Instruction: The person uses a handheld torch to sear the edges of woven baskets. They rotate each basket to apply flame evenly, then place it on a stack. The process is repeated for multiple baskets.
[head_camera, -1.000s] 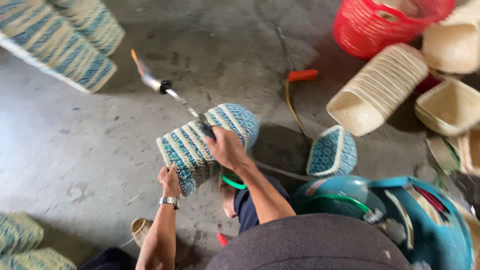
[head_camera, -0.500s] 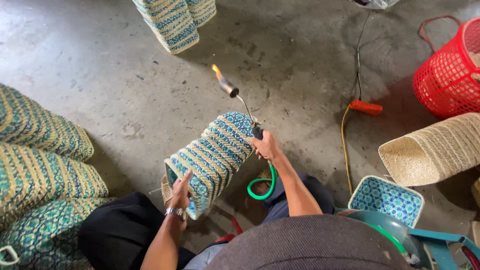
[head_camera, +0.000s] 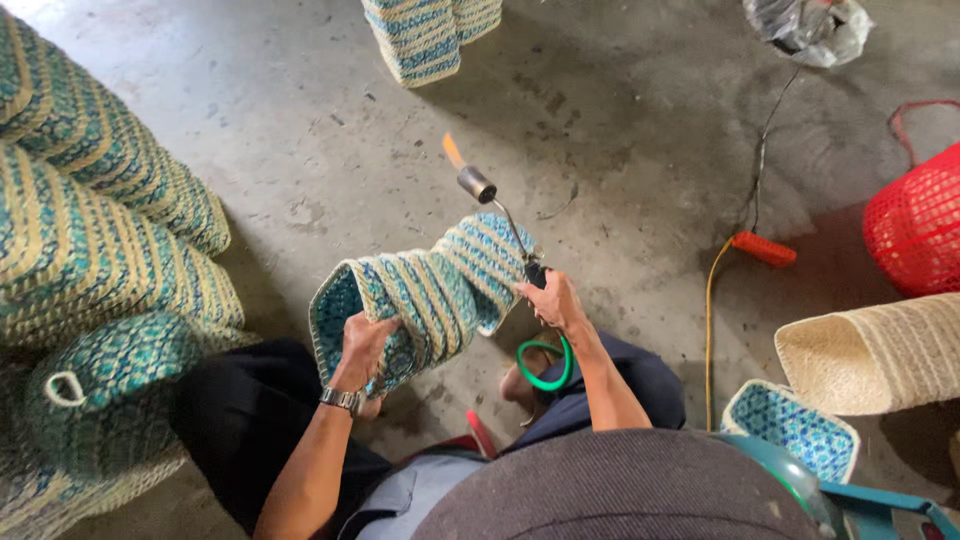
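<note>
Basket (head_camera: 425, 295), teal-and-straw woven, is clamped at its rim by left hand (head_camera: 365, 345) at frame centre, lit torch (head_camera: 495, 205) gripped shut in right hand (head_camera: 550, 300) at 3 o'clock of it, singeing step judged underway, next pass needing flame (head_camera: 453, 150) kept moving; stacked baskets (head_camera: 100, 250) at 9 o'clock.

ahead – bare concrete floor (head_camera: 300, 130), open; left – stacked baskets (head_camera: 90, 230) block; right – yellow cable (head_camera: 710, 320), pale basket (head_camera: 880, 350)

Lighting: soft daylight, brightest on the concrete floor (head_camera: 230, 120) at its upper left edge; faint shadows; centre sharp, frame edges slightly stretched and soft.
</note>
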